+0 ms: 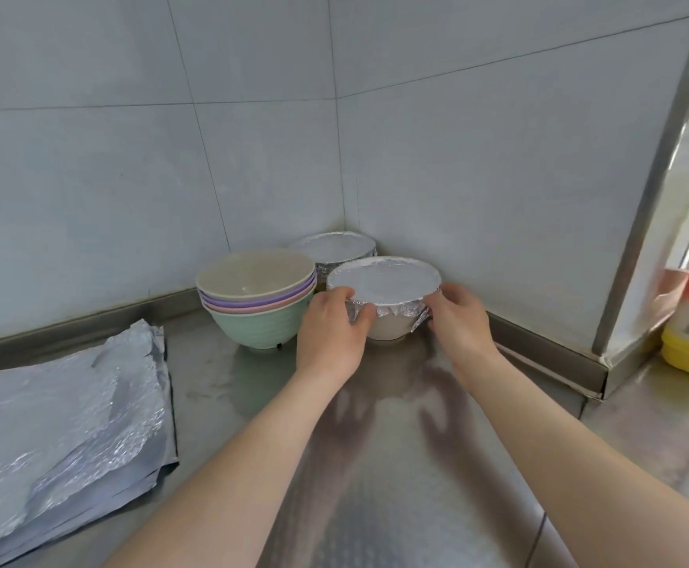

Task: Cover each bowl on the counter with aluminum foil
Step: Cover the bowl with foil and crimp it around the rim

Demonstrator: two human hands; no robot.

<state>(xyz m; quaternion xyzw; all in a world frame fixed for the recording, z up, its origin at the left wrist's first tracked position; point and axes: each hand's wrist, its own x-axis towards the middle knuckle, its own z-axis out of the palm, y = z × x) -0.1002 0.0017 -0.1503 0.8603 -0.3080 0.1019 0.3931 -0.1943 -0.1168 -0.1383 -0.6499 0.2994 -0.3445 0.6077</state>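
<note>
Left hand [330, 327], right hand [459, 321], fingers [364, 315] curled round foil-covered bowl [384, 282] between

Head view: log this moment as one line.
left hand, right hand: grip foil-covered bowl | rear bowl: covered | bowl stack: uncovered | foil sheets: far left

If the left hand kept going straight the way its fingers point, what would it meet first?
The left hand grips the foil-wrapped bowl, so that bowl comes first. Pushed on, the bowl would likely reach the second covered bowl behind it, though the gap between them is hard to judge.
</note>
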